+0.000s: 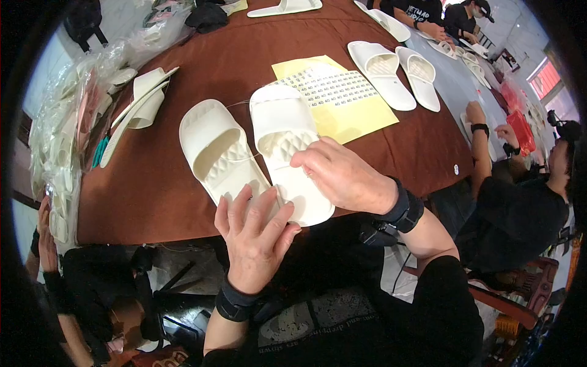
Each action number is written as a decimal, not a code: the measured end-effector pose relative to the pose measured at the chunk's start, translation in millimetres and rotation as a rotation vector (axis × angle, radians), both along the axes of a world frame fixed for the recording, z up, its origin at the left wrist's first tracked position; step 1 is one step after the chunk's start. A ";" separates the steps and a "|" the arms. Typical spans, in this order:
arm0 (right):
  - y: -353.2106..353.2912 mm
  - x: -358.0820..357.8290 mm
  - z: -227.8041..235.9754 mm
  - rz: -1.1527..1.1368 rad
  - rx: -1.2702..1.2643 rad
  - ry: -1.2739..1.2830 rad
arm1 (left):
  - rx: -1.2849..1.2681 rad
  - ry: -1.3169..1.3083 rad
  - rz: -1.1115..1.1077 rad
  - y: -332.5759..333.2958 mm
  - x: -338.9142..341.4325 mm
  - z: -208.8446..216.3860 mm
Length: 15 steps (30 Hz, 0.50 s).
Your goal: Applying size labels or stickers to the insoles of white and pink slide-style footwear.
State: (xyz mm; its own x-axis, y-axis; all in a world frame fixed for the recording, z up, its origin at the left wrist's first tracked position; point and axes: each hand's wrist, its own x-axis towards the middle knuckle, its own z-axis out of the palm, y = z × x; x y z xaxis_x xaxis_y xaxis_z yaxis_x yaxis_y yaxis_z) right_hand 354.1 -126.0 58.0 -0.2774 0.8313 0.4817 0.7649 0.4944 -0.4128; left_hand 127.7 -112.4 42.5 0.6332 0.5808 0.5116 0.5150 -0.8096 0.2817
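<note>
Two white slide slippers lie side by side at the table's near edge, toes pointing away from me. My left hand (pixel 254 241) rests with spread fingers on the heel of the left slipper (pixel 213 131). Over the right slipper (pixel 278 113) my right hand (pixel 348 174) is closed, its fingers curled at the footbed just behind the strap. Whatever is pinched there, if anything, is hidden. A thin clear thread shows between the pair. Behind them lies a yellow backing sheet (pixel 361 125) carrying rows of small printed labels.
Another white pair (pixel 382 76) sits to the right of the sheet. At left, a propped pair (pixel 143 101) stands beside green-handled scissors (pixel 99 151) and clear plastic bags (pixel 58 147) of slippers. Brown cloth (pixel 140 208) covers the table. Other people work at right and far right.
</note>
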 end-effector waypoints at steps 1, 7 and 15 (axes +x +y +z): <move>0.0 -0.9 -0.8 0.002 0.000 0.003 | 0.000 0.001 -0.001 0.1 0.1 0.1; 1.2 0.0 -4.0 0.009 0.065 0.026 | 0.007 0.005 0.007 0.6 0.6 0.1; -10.2 7.7 6.2 -0.012 -0.156 0.255 | 0.003 -0.003 0.010 0.5 1.5 -0.9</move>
